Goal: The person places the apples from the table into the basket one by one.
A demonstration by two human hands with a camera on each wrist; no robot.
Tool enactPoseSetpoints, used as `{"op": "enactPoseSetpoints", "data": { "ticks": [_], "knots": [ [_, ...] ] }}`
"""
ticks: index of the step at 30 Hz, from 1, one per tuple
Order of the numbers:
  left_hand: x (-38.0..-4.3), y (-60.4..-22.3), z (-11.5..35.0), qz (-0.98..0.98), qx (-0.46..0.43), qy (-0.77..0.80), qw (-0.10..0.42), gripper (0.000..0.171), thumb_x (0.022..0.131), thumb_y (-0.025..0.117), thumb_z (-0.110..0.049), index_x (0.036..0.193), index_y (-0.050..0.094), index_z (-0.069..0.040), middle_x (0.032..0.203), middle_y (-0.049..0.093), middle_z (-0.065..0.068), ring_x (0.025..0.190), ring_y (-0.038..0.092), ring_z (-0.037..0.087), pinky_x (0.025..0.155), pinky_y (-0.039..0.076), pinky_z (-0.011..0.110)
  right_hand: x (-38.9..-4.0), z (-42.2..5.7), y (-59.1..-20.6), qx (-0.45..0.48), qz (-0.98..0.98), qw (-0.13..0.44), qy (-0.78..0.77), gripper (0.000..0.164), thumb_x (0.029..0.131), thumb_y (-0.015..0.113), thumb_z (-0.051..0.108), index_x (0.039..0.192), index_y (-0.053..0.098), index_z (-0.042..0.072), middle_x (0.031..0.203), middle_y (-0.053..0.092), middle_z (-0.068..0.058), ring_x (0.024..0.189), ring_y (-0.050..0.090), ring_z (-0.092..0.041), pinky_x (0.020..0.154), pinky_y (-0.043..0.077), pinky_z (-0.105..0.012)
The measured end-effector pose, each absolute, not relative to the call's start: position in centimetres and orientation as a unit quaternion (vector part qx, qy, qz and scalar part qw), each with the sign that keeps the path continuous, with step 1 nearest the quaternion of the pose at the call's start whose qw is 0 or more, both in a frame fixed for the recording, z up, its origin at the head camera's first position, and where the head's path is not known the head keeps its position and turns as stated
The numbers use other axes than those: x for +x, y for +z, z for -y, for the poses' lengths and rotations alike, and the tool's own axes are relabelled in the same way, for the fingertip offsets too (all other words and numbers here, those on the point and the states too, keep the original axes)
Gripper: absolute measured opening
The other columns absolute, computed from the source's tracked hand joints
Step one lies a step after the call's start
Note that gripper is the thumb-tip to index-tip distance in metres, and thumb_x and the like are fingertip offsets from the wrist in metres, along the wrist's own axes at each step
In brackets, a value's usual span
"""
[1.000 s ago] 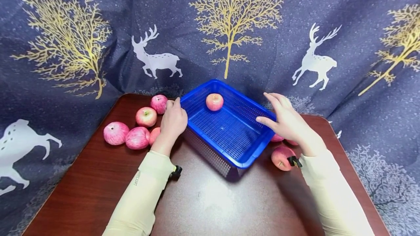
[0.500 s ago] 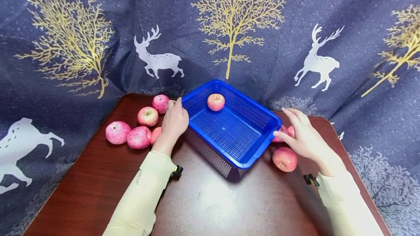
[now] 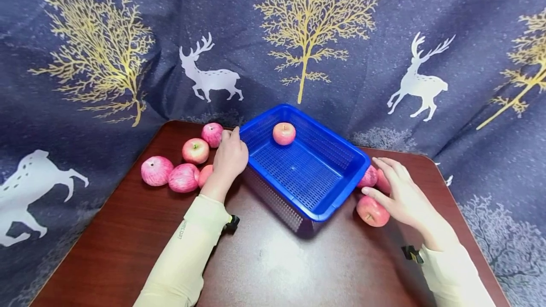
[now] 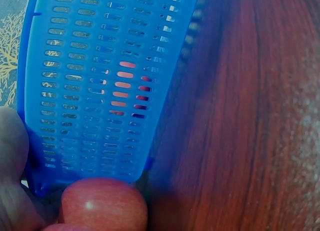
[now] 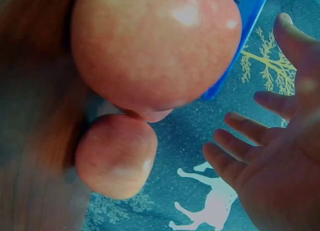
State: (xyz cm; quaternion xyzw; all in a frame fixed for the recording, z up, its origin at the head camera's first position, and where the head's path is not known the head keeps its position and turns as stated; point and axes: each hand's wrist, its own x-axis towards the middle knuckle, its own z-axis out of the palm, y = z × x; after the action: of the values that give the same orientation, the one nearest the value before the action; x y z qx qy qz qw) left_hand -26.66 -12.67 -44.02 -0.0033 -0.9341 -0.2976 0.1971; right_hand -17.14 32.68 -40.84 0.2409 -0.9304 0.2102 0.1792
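A blue perforated plastic basket [image 3: 273,181] stands mid-table with one red apple [image 3: 284,133] inside. My left hand [image 3: 231,156] grips the basket's left corner at the rim; its thumb shows beside the rim in the left wrist view. To the right of the basket, my right hand [image 3: 404,197] is spread above several apples, fingers extended and holding nothing. The nearest of these is a red apple [image 3: 373,211], just below the thumb. Farther back, a pinker apple [image 3: 368,177] sits by the basket wall, and another apple [image 3: 383,182] is partly hidden by the fingers.
Several more apples lie left of the basket, among them a pale red apple [image 3: 195,150] and a striped pink apple [image 3: 184,177]. One apple [image 4: 105,206] is close to the basket's end wall. A dark printed curtain [image 3: 332,89] hangs behind the wooden table [image 3: 115,236].
My right hand has moved from above the basket's right rim out to the right and down over the apples there. The left hand stays at the basket's corner.
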Motion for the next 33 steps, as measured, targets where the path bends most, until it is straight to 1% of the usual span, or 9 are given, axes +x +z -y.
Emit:
{"op": "enactPoseSetpoints", "data": {
  "ticks": [3,8,16,21,24,26,30,33],
  "knots": [
    [-26.6,-44.0,12.5,0.933,-0.004,-0.298,0.201,0.051,0.097,0.044,-0.017,0.146,0.043,-0.004,0.125,0.047,0.022,0.103,0.056,0.040,0.084,0.048,0.054,-16.7,-32.7,-41.3,0.244,0.929,0.179,0.212,0.079,0.078,0.081,0.041,0.145,0.048,0.015,0.141,0.045,-0.006,0.129,0.038,-0.024,0.103,0.032,-0.039],
    [-26.6,-44.1,12.4,0.932,-0.005,-0.299,0.204,0.050,0.097,0.044,-0.017,0.145,0.043,-0.004,0.125,0.047,0.022,0.104,0.056,0.040,0.084,0.048,0.053,-16.1,-32.7,-41.8,0.252,0.931,0.168,0.204,0.082,0.075,0.083,0.046,0.145,0.049,0.020,0.135,0.045,0.000,0.124,0.039,-0.018,0.096,0.033,-0.030],
    [-26.4,-44.1,12.3,0.933,-0.007,-0.300,0.198,0.050,0.098,0.044,-0.017,0.146,0.042,-0.004,0.125,0.046,0.021,0.107,0.054,0.038,0.086,0.047,0.052,-15.8,-32.5,-42.5,0.287,0.924,0.177,0.180,0.088,0.071,0.085,0.047,0.146,0.048,0.018,0.125,0.046,-0.004,0.121,0.036,-0.022,0.089,0.036,-0.029],
    [-26.5,-44.2,12.4,0.934,-0.007,-0.295,0.200,0.050,0.098,0.044,-0.018,0.146,0.043,-0.005,0.125,0.046,0.021,0.107,0.054,0.038,0.085,0.048,0.052,-15.7,-32.6,-42.4,0.286,0.926,0.177,0.169,0.093,0.069,0.085,0.050,0.147,0.046,0.016,0.125,0.043,-0.002,0.122,0.035,-0.022,0.087,0.036,-0.024],
    [-26.5,-44.1,12.4,0.934,-0.008,-0.294,0.204,0.050,0.098,0.044,-0.018,0.146,0.043,-0.004,0.125,0.047,0.021,0.105,0.054,0.039,0.084,0.048,0.052,-15.6,-32.6,-42.4,0.283,0.928,0.177,0.163,0.090,0.070,0.084,0.051,0.143,0.049,0.013,0.127,0.042,-0.003,0.123,0.035,-0.022,0.086,0.037,-0.025],
    [-26.5,-44.0,12.5,0.933,-0.007,-0.294,0.205,0.050,0.098,0.044,-0.018,0.146,0.043,-0.004,0.125,0.047,0.022,0.105,0.055,0.039,0.084,0.048,0.052,-15.6,-32.6,-42.4,0.281,0.931,0.170,0.160,0.085,0.071,0.083,0.052,0.139,0.051,0.013,0.127,0.044,-0.003,0.121,0.038,-0.021,0.085,0.039,-0.028],
    [-26.5,-44.0,12.6,0.933,-0.008,-0.297,0.201,0.050,0.098,0.043,-0.018,0.146,0.043,-0.003,0.124,0.046,0.022,0.105,0.054,0.039,0.085,0.048,0.052,-15.5,-32.5,-42.7,0.272,0.941,0.139,0.146,0.078,0.074,0.079,0.058,0.135,0.054,0.015,0.121,0.049,0.000,0.104,0.050,-0.017,0.081,0.046,-0.036],
    [-26.5,-43.9,12.6,0.933,-0.008,-0.298,0.201,0.050,0.098,0.044,-0.017,0.146,0.042,-0.003,0.125,0.046,0.022,0.105,0.054,0.039,0.085,0.047,0.052,-15.5,-32.3,-43.0,0.267,0.946,0.115,0.142,0.074,0.075,0.075,0.063,0.132,0.055,0.020,0.118,0.048,0.002,0.093,0.055,-0.016,0.079,0.048,-0.040]
  ]
}}
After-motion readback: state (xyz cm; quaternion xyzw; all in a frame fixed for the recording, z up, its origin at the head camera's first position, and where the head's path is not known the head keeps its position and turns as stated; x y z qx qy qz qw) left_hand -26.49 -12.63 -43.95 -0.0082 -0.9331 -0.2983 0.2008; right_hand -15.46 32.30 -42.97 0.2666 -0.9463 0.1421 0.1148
